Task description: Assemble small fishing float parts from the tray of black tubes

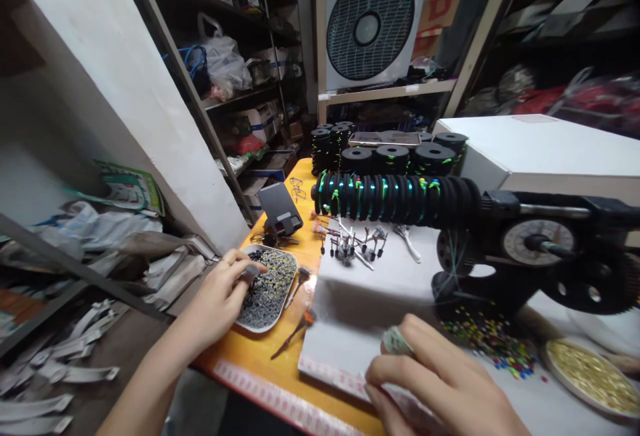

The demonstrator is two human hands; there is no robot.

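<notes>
Fingers of L hand (223,293) dip into white tray (260,329) of small grey & yellowish pcs (265,297), near its far-L side; index out, rest bent. Can't tell if a pc is gripped. Grey wrap on one finger. R hand (443,376) over near edge of white surface (350,319), bent, thumb + index tips close tog.; can't tell if anything's btwn. Pale green wrap (397,341) on a finger.

Tray sits on orange tabletop (235,353), L of white surface. Brush w/ dark bristles (299,284) just R of tray; orange-tipped brush (294,334) nearer, tilted. Blk ridged roller (395,197) w/ green threads runs horiz. above white surface, joined to mech. w/ dial (539,241) on R. Under mech.: multicol. beads (500,341), then dish of gold bits (593,376). Blk spools (393,158) behind roller; grey stand (280,209) beyond tray.
</notes>
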